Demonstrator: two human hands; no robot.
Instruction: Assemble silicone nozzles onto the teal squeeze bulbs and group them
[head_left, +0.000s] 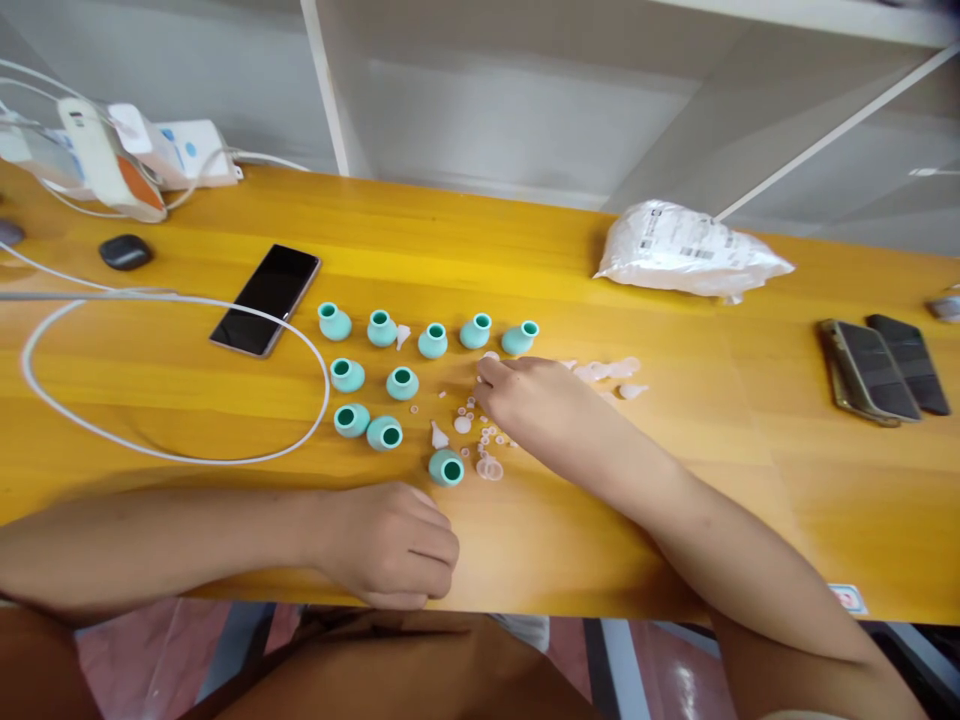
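My left hand rests curled at the table's front edge. Its fingers fold under, hiding whatever may be inside. Over the small parts, my right hand reaches in with fingers bent and pressed together; their tips are mostly hidden. Several turquoise bulb-shaped pots with open necks stand or tilt left of and behind it, among them a near pot and a back-right pot. Pale translucent rings, a round disc and a funnel-like piece lie between the hands. More pale pieces lie beyond my right wrist.
A phone lies left of the pots, partly crossed by a looped white cable. Chargers and a black case sit at back left. A plastic bag lies at the back; two more phones are at right.
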